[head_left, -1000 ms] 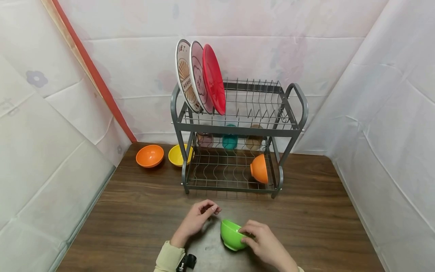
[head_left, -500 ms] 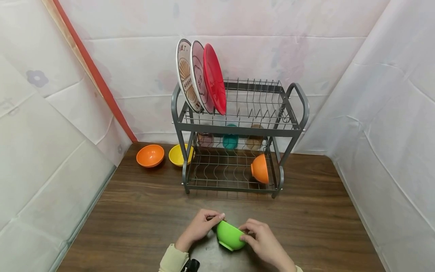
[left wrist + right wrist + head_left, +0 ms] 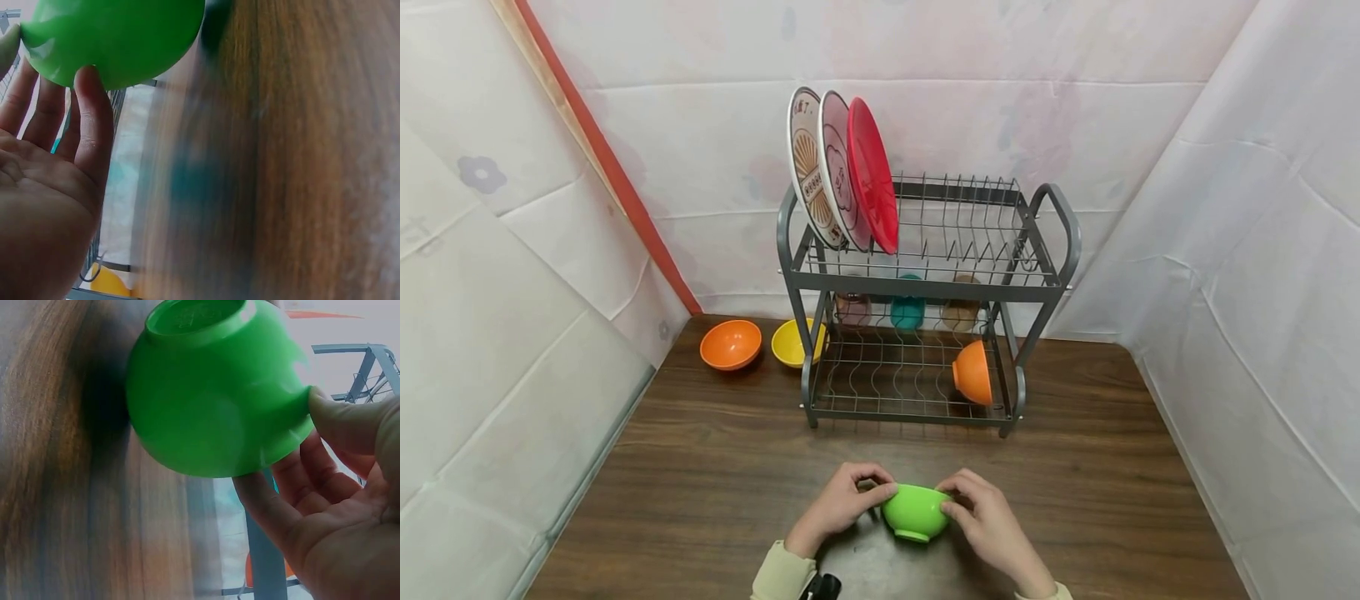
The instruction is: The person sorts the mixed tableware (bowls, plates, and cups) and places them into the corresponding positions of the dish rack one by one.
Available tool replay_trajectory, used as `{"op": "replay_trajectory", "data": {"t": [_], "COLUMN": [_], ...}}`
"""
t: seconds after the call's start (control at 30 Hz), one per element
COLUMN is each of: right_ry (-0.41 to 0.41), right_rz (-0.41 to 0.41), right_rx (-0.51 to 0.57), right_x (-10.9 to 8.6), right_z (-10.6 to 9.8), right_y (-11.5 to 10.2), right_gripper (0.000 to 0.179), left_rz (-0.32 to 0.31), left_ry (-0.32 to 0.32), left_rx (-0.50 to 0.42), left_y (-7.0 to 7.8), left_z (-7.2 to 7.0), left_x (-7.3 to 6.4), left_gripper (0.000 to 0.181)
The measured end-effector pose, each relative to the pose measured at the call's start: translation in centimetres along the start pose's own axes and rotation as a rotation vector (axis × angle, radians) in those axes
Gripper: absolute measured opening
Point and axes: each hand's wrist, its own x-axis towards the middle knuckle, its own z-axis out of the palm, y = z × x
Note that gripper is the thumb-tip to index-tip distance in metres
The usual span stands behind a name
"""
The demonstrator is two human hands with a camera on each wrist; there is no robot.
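A green bowl (image 3: pixel 914 512) is held between both hands in front of the rack, tilted so that its outer side and foot face the person. My left hand (image 3: pixel 844 506) pinches its left rim, the thumb on the near side and the other fingers partly behind it. On the opposite side my right hand (image 3: pixel 988 527) grips the rim between thumb and fingers. In the right wrist view the foot ring of the green bowl (image 3: pixel 206 406) shows, with the thumb at the rim. The bowl's inside is hidden in the wrist views.
A two-tier dish rack (image 3: pixel 925 287) stands behind the hands. Three plates, the nearest a red plate (image 3: pixel 874 179), stand on top. Below are an orange bowl (image 3: pixel 973 372) on its side and three cups, one a teal cup (image 3: pixel 907 312). Another orange bowl (image 3: pixel 731 345) and a yellow bowl (image 3: pixel 790 343) sit left.
My left hand has moved to the green bowl and taken hold of its left rim. The bowl has turned so its base faces the person, while the right hand keeps its grip.
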Motion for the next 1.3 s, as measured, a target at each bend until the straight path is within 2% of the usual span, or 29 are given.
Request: {"op": "replay_trajectory", "data": {"t": [0.23, 0.37, 0.5, 0.57, 0.73, 0.83, 1.0, 1.2, 1.3], "right_ry": [0.024, 0.039, 0.103, 0.144, 0.205, 0.220, 0.248, 0.272, 0.265], "right_rz": [-0.011, -0.007, -0.030, -0.050, -0.038, -0.009, 0.007, 0.056, 0.089], "right_rx": [0.051, 0.084, 0.101, 0.086, 0.042, 0.006, -0.053, -0.100, -0.099], "right_x": [0.2, 0.4, 0.6, 0.7, 0.6, 0.5, 0.5, 0.4, 0.3], "right_z": [0.7, 0.8, 0.8, 0.8, 0.7, 0.5, -0.1, -0.8, -0.9], "right_y": [0.3, 0.3, 0.2, 0.2, 0.3, 0.7, 1.2, 2.1, 2.3], "right_gripper": [0.020, 0.019, 0.021, 0.024, 0.030, 0.031, 0.032, 0.028, 0.027], "left_rz": [0.021, 0.036, 0.077, 0.130, 0.252, 0.303, 0.332, 0.417, 0.436], "left_ry": [0.032, 0.050, 0.096, 0.117, 0.151, 0.165, 0.192, 0.234, 0.245], "left_rx": [0.026, -0.009, -0.038, -0.039, 0.019, 0.042, 0.046, 0.091, 0.124], "left_y": [0.3, -0.8, -2.0, -1.9, -0.8, 0.6, 3.0, 3.8, 4.5], "left_z": [-0.1, 0.2, 0.5, 0.6, 0.9, 0.9, 0.4, -0.5, -0.9], "left_x": [-0.1, 0.2, 0.7, 0.9, 1.3, 1.4, 1.4, 2.2, 2.5], "left_gripper": [0.012, 0.011, 0.008, 0.006, 0.008, 0.009, 0.007, 0.011, 0.010]}}
